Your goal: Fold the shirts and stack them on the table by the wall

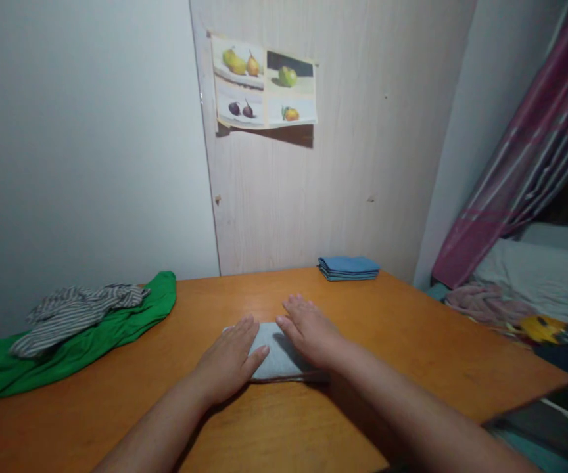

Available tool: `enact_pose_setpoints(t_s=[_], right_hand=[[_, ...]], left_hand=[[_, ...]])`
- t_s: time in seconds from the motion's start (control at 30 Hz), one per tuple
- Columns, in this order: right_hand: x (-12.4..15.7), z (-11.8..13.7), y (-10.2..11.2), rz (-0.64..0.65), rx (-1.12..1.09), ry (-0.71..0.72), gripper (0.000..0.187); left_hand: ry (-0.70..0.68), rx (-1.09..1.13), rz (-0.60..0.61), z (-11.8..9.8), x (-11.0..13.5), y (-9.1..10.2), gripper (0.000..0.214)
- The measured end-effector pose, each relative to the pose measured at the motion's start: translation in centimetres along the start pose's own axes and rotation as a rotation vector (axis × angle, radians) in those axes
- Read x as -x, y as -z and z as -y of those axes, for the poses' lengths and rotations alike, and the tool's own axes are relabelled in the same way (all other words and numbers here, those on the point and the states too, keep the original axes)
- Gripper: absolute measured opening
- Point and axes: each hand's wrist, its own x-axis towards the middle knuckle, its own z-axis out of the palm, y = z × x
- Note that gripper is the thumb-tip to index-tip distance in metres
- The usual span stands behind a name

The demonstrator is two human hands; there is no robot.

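Observation:
A folded light grey cloth [275,360] lies flat on the wooden table [264,427] in front of me. My left hand [231,358] rests on its left side, palm down, fingers stretched out and thumb pointing right. Over the cloth's right side is my right hand [308,330], also flat with its fingers extended. The hands and right forearm cover both ends of the cloth, so its full outline is hidden. Neither hand grips anything.
At the table's back right sits a folded blue stack of cloth [349,266]. To the left, a crumpled striped garment [79,312] lies on a green cloth [111,341]. Fruit pictures [265,84] hang on the wall. Beyond the right edge are loose fabrics [486,302] and a pink curtain [505,157].

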Motion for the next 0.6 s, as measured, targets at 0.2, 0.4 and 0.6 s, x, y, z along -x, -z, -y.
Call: enact_pose_setpoints(t_s=[0.2,0.4,0.6], right_hand=[[0.9,-0.1,-2.8,0.208,0.036,0.019,0.083],[1.4,-1.3,-2.8,0.217,0.035,-0.017,0.085],[2.1,-2.3,-2.7,0.213,0.018,-0.079,0.087]], left_hand=[[0.069,-0.02,-0.017,0.2,0.2,-0.5,0.095],[0.129,0.061,0.031,0.5,0.2,-0.2,0.1],[0.129,0.108,0.014,1.0,0.2,-0.6,0.1]])
